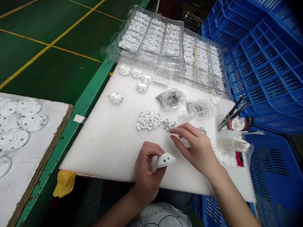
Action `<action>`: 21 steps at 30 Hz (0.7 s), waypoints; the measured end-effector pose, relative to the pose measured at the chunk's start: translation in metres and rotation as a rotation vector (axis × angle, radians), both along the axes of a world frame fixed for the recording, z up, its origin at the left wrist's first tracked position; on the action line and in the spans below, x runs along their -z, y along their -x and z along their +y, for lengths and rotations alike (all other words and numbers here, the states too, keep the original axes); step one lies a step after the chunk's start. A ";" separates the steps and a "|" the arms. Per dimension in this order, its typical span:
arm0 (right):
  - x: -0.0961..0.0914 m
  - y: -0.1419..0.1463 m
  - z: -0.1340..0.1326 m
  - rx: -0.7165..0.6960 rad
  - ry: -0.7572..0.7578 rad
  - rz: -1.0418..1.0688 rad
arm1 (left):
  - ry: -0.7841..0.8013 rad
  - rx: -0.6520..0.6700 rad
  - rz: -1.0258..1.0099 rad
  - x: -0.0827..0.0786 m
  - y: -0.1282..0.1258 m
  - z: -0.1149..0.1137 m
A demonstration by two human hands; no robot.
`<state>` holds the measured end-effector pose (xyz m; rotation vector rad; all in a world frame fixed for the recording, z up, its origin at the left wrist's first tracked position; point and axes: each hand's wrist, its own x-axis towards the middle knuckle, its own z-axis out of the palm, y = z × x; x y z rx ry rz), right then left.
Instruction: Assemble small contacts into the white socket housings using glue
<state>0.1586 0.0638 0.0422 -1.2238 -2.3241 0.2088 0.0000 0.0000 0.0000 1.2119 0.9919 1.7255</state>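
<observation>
Green flooring (78,34) lay left of the hands, and a white sheet (101,135) spread beneath them. From the head view, the left hand (149,170) gripped a white housing (165,160), tilted, near the right hand (197,151). That hand's thumb and forefinger stood narrowly parted beside a pile of metal pieces (169,125) — nothing could be made out between them. The step looked like picking out a small piece, and the next move seemed to call for a fine pinch. Beyond the hands, two clear bags (181,100) held metal pieces, and clear trays (205,77) held rows of white parts. Right of the right hand, a clear box (222,137) held dark tools — blue crates (255,56) stood farther out.
</observation>
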 end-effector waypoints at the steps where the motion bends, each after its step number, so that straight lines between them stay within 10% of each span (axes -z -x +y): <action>1: 0.002 0.010 0.004 -0.046 -0.013 -0.008 | -0.015 -0.017 -0.006 0.001 0.000 0.000; 21: 0.006 0.054 0.022 -0.080 0.089 -0.324 | -0.033 -0.004 -0.063 0.004 0.001 -0.003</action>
